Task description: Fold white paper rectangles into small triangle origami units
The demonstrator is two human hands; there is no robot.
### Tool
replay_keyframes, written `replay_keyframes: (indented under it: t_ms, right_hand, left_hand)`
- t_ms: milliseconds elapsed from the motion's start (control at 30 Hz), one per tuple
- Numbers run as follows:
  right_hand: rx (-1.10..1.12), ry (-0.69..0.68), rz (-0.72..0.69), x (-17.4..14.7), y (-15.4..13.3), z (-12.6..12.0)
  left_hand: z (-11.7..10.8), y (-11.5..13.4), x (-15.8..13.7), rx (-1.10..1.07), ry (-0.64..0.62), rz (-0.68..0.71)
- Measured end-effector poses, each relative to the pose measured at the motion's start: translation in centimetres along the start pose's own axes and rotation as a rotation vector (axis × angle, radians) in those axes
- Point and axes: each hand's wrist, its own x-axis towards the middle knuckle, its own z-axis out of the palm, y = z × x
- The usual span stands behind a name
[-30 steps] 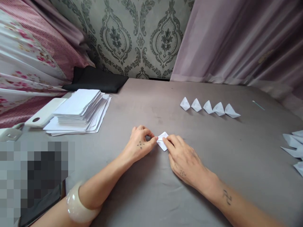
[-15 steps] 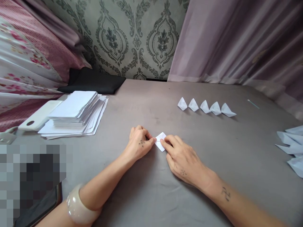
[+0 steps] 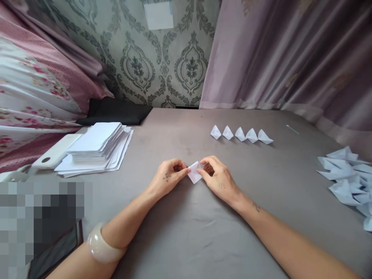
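A small folded white paper [image 3: 194, 175] is held between my two hands, just above the middle of the grey cloth surface [image 3: 186, 217]. My left hand [image 3: 171, 173] pinches its left corner between thumb and fingers. On the right side, my right hand [image 3: 217, 175] grips the paper with thumb and fingertips. The paper is diamond-shaped and tilted, with a point toward me. Farther back stands a row of several folded paper pieces [image 3: 228, 133], each peaked like a little boat.
A stack of white paper sheets [image 3: 95, 141] lies at the left beside a white flat object [image 3: 55, 151]. Behind it is a black cloth [image 3: 116, 111]. A heap of folded papers [image 3: 345, 176] sits at far right. A thin stick [image 3: 292, 129] lies at the back right.
Both hands have lifted and tilted the folded paper, which lay flatter before. The right hand's fingers have shifted to its right edge. The view has turned, bringing more of the right heap into sight.
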Motion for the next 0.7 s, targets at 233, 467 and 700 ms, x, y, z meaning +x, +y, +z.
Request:
replay_keyframes:
  t_ms: [233,467,700]
  right_hand:
    - [0.288,-0.041,0.175,0.4,-0.7,-0.5]
    - [0.634,-0.335,0.427,0.1,-2.0,-1.1]
    - [0.776,-0.37,0.643,0.0,-2.0,-1.6]
  left_hand:
    - [0.0,1.6,-0.2,-0.226,0.029,0.173]
    - [-0.6,1.8,-0.4,-0.473,-0.071,0.115]
    - [-0.3,1.9,-0.3,-0.737,-0.079,-0.049]
